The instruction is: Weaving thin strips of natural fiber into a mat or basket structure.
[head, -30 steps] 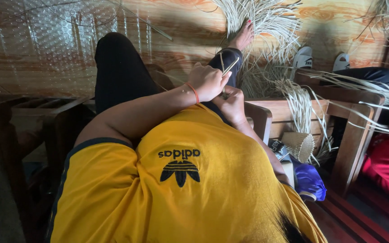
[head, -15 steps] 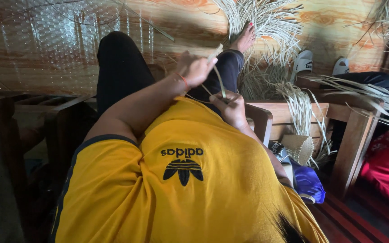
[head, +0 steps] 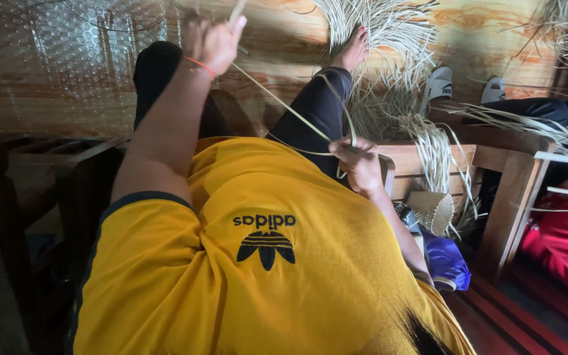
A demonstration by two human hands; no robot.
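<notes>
The left hand [head: 213,41] is raised high on an outstretched arm, fingers pinched closed, while the right hand [head: 361,165] rests low, fingers curled shut.

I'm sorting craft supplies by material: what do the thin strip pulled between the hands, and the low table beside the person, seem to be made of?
The strip looks like dried plant fibre, maybe palm leaf or straw: pale, flat, matte, bending in a loop at the right hand and running up to the left hand. The table looks like wood, brown with a smooth, slightly glossy finish.
</notes>
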